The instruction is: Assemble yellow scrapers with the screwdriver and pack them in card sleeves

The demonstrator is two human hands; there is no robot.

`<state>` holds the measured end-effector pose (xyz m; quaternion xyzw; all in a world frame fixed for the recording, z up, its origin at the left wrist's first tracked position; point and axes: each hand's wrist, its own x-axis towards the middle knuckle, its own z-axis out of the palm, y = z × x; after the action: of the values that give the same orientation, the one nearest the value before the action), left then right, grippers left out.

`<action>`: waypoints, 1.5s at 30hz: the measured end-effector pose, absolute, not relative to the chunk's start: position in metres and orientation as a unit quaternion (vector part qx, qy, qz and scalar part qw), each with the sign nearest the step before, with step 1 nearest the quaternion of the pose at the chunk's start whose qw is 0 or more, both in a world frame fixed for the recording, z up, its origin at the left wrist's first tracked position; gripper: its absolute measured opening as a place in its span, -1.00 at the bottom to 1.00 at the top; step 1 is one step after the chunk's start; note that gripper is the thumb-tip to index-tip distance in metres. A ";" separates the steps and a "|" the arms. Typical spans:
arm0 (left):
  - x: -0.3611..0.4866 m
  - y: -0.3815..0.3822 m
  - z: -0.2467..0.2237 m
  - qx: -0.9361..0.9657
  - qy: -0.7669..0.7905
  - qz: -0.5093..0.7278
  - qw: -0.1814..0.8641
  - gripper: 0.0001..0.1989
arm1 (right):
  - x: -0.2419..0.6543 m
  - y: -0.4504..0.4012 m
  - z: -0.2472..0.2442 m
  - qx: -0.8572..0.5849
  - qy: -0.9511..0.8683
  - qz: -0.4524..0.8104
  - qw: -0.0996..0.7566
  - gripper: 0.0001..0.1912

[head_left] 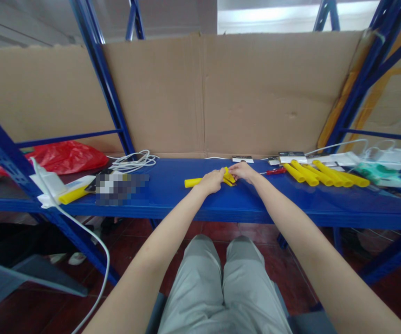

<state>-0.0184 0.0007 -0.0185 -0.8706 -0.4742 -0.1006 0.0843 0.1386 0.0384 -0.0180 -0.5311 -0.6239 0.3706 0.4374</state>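
My left hand (pixel 213 181) is wrapped around a yellow tool-like piece with a round tube-shaped handle (pixel 192 183), whose handle end sticks out to the left. On the right side of that hand, the piece's yellow forked or jaw-like head (pixel 229 177) shows, with a dark bit near its tip. My right hand (pixel 242 171) is at the head, fingers closed together by its upper edge; what they pinch is too small to make out. Just right of my right hand lies a screwdriver with a red handle (pixel 276 171), its shaft pointing at my fingers.
Several yellow tubes (pixel 320 173) lie side by side on the blue shelf table (pixel 172 199). Coiled white cable (pixel 134 161), a red plastic bag (pixel 68 157) and a white power strip (pixel 50 184) are at left. A cardboard panel (pixel 203 97) stands behind; blue posts flank it.
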 end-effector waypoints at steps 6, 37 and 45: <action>-0.018 0.000 -0.018 -0.871 -0.474 -0.092 0.088 -0.65 | 0.137 0.039 -0.019 -0.533 -0.639 0.355 0.425 -0.80; -0.019 0.009 -0.024 -0.888 -0.437 -0.091 0.112 -0.69 | 0.149 0.053 -0.019 -0.514 -0.626 0.273 0.520 -0.87; -0.019 0.001 -0.018 -0.884 -0.424 -0.117 0.159 -0.69 | 0.144 0.046 -0.014 -0.547 -0.564 0.300 0.541 -0.85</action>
<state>-0.0189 0.0013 -0.0184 -0.8839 -0.4241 -0.1171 0.1586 0.1444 0.0460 -0.0140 -0.5471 -0.5638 0.3000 0.5412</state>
